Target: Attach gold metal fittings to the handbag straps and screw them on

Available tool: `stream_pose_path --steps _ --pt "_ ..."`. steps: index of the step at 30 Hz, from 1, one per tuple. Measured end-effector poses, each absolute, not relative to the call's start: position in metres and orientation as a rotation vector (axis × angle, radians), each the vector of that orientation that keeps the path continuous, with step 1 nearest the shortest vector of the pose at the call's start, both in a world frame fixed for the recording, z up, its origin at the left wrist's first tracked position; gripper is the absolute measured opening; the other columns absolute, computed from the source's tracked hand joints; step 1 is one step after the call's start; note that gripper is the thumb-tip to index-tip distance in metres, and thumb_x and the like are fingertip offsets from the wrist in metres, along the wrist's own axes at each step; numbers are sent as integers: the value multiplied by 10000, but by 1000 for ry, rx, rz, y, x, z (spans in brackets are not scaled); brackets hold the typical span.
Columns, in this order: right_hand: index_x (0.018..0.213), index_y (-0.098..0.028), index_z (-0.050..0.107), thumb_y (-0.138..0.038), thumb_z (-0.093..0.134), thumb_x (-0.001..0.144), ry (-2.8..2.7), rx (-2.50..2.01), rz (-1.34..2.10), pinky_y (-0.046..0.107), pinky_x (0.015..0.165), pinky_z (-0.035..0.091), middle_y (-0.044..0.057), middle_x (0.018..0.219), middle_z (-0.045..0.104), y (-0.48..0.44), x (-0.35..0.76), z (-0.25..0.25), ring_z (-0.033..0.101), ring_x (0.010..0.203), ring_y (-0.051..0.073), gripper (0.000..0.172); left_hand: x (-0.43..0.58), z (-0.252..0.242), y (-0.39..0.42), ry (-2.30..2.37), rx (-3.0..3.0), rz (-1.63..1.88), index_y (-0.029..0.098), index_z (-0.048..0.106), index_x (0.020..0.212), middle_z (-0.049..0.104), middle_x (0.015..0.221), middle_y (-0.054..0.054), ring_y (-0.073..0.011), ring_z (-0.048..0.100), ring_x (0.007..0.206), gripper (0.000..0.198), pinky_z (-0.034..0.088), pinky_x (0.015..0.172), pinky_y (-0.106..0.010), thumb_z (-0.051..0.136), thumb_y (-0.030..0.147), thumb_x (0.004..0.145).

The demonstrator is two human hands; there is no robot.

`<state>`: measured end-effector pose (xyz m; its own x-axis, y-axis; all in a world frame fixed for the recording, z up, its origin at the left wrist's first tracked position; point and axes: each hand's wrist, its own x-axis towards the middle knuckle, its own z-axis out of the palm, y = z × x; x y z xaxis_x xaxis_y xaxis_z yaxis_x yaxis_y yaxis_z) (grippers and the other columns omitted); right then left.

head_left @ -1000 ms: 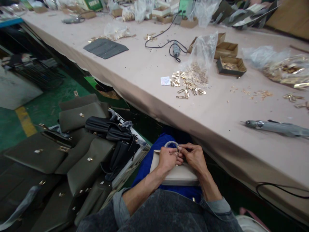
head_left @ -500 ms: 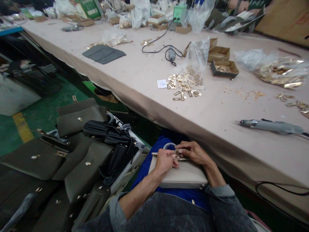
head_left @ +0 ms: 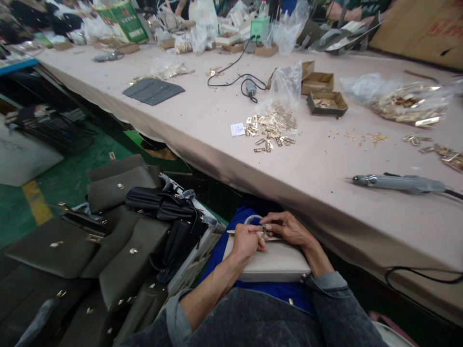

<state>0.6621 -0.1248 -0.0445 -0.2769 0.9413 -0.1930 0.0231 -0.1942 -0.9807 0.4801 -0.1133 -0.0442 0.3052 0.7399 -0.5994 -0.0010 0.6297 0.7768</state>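
Observation:
A cream handbag (head_left: 275, 262) lies on a blue cloth (head_left: 213, 260) over my lap, its wrapped handle (head_left: 252, 219) standing up behind my fingers. My left hand (head_left: 248, 242) is closed at the bag's raised flap, fingers bent around its edge beside a small gold metal clasp plate (head_left: 264, 231). From the other side, my right hand (head_left: 289, 227) pinches that plate between thumb and fingers. Both sets of fingertips meet there and hide part of the plate and the flap edge.
A grey electric screwdriver (head_left: 401, 183) lies on the cloth-covered table (head_left: 318, 202). Loose gold plates (head_left: 269, 140), a small parts box (head_left: 327, 103) and a plastic bag of metal pieces (head_left: 408, 103) are there too. Olive handbags (head_left: 133, 260) and black ones (head_left: 152, 202) pile up at my left.
The view has shifted slightly, so the table's things appear a little further left. Both hands stay at the clasp plate with almost the same grip.

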Motion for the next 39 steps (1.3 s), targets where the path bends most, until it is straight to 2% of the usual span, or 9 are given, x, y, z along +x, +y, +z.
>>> stream_pose_path --steps 5,10,18,22,29,35,39 --pt "1020 -156 783 -460 763 829 -1174 -1178 1595 272 665 472 57 885 658 -127 664 -52 570 693 161 359 480 -45 -116 1129 988 565 72 794 906 664 582 -69 -152 598 441 208 558 486 -271 647 149 781" --pt "995 -149 784 -469 795 800 -1093 -1176 1604 285 679 480 68 915 670 -129 665 -60 581 699 163 374 476 -46 -117 1038 1123 539 94 794 981 671 607 -60 -159 612 472 270 549 502 -257 619 132 779" --pt "1022 -137 777 -464 796 808 -1083 -1137 1619 292 677 493 72 862 679 -133 666 -56 602 703 175 391 474 -46 -117 1045 1175 510 104 793 932 686 642 -60 -158 625 458 335 558 494 -261 508 67 759" --pt "1018 -125 771 -418 807 817 -1072 -1096 1624 271 658 486 73 864 675 -134 668 -60 609 701 168 357 476 -47 -117 1056 1151 503 83 780 888 690 647 -60 -143 604 426 291 548 467 -248 510 83 782" --pt "1025 -139 767 -374 792 845 -1074 -1047 1608 265 668 479 69 912 671 -136 669 -67 607 709 163 296 478 -45 -116 1102 1136 471 53 783 905 625 493 -37 -143 595 400 293 524 451 -218 515 74 790" --pt "1019 -126 758 -378 792 837 -1073 -1063 1632 265 689 480 71 898 680 -135 669 -67 609 717 165 312 479 -60 -116 1132 1032 491 40 782 901 650 526 -63 -170 594 401 274 558 465 -293 584 166 759" --pt "1003 -120 747 -398 755 847 -1133 -1177 1623 246 630 461 56 791 681 -134 665 -57 603 670 167 319 483 -58 -117 1168 1033 512 47 761 772 615 472 -63 -172 557 367 251 540 441 -303 599 222 696"
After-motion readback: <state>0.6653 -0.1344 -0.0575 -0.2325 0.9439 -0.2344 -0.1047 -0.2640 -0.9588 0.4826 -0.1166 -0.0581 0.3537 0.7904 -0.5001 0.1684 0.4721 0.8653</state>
